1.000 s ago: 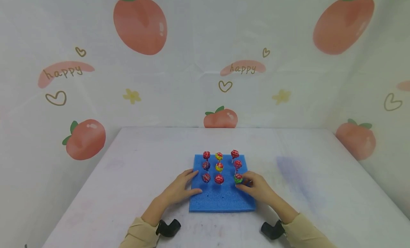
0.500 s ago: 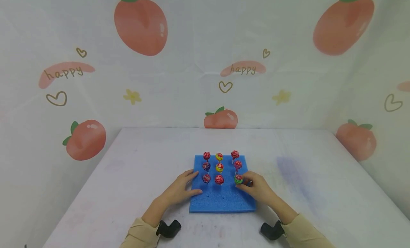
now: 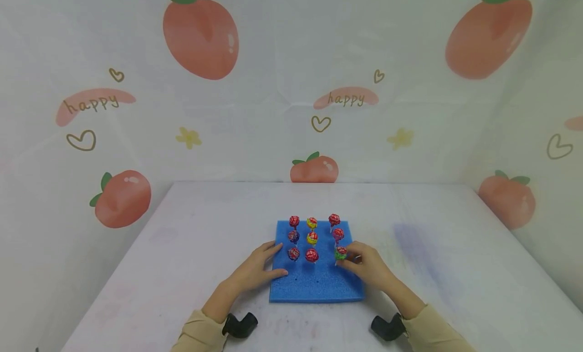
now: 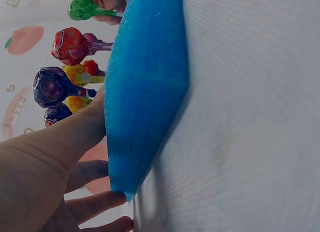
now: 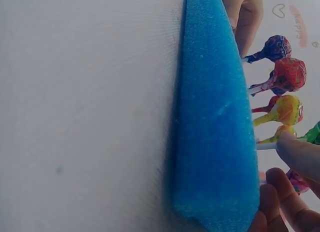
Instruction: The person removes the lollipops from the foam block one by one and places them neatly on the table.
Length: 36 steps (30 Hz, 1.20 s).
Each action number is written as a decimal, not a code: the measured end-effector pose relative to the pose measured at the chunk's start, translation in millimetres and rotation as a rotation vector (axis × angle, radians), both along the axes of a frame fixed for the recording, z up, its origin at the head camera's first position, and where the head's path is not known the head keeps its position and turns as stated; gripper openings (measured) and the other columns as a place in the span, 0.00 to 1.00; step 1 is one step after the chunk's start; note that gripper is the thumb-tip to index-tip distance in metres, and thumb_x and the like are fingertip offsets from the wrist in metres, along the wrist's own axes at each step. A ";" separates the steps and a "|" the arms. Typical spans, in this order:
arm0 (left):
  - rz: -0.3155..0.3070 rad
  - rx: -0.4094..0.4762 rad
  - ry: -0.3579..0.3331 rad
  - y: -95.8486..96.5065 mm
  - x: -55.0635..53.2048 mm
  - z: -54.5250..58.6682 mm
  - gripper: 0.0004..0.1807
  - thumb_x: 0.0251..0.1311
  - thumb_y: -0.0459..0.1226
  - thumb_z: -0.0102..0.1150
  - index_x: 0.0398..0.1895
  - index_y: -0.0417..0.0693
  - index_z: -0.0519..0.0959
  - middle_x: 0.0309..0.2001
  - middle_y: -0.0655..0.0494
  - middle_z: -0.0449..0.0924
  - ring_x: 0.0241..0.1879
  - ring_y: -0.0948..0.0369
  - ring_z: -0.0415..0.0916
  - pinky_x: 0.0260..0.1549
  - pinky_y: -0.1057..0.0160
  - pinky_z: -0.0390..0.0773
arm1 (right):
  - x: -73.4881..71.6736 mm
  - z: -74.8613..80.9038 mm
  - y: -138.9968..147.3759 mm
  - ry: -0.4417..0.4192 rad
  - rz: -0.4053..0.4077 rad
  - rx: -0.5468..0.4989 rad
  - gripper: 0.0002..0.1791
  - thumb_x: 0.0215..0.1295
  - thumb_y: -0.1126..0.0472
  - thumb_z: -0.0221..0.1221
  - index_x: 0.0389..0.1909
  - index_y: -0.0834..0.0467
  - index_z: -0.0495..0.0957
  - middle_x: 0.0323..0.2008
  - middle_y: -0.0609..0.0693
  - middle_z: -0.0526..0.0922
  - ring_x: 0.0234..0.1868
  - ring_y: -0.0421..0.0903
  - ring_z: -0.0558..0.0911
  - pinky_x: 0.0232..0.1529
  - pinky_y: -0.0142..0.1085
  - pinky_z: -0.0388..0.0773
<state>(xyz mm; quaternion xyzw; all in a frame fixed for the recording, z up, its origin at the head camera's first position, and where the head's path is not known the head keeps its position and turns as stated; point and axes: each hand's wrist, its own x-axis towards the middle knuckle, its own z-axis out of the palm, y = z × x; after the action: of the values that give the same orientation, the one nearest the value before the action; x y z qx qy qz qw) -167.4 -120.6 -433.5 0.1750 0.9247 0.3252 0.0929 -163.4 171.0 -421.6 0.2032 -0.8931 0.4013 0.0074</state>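
A blue foam board [image 3: 314, 291] lies on the table with several wrapped lollipops standing in it on their sticks. My right hand [image 3: 370, 267] pinches the green lollipop [image 3: 340, 254] at the board's right side, thumb and fingers just below its wrapped head. In the right wrist view its white stick [image 5: 266, 146] reaches to the foam's top face, and the green wrapper [image 5: 313, 135] is partly cut off by the frame. My left hand [image 3: 252, 269] rests at the board's left edge, fingers spread, thumb over the top face; it holds no lollipop.
Red [image 3: 311, 255], yellow [image 3: 311, 237] and dark blue [image 3: 293, 236] lollipops stand close together left of the green one. A pink one [image 3: 338, 234] is right behind it. Small holes [image 3: 317, 281] show in the front foam. Black wrist mounts [image 3: 240, 325] sit near both sleeves.
The right hand has shifted slightly to the right with the green lollipop, whose head now leans a little rightward. The left hand and the board stay in place.
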 end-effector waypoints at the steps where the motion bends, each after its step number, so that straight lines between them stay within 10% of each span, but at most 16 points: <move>1: 0.001 -0.001 0.000 0.0 0.0 0.0 0.39 0.55 0.50 0.62 0.67 0.42 0.63 0.69 0.39 0.58 0.69 0.41 0.55 0.64 0.39 0.60 | 0.1 0.5 0.0 -0.001 -0.003 -0.002 0.05 0.56 0.63 0.64 0.32 0.59 0.80 0.31 0.50 0.80 0.31 0.34 0.74 0.35 0.24 0.77; 36: 0.002 0.005 -0.006 1.2 0.0 2.2 0.39 0.55 0.49 0.62 0.67 0.41 0.63 0.69 0.39 0.58 0.69 0.41 0.55 0.64 0.40 0.60 | -2.0 14.6 15.3 0.064 -0.068 -0.041 0.05 0.57 0.64 0.63 0.34 0.60 0.81 0.33 0.51 0.82 0.33 0.42 0.80 0.37 0.27 0.80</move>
<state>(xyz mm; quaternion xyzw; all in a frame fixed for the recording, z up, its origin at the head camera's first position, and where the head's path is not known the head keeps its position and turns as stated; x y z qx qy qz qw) -167.4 -119.4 -431.3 0.1732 0.9237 0.3282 0.0950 -165.4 186.2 -407.0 0.1853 -0.8903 0.4125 0.0538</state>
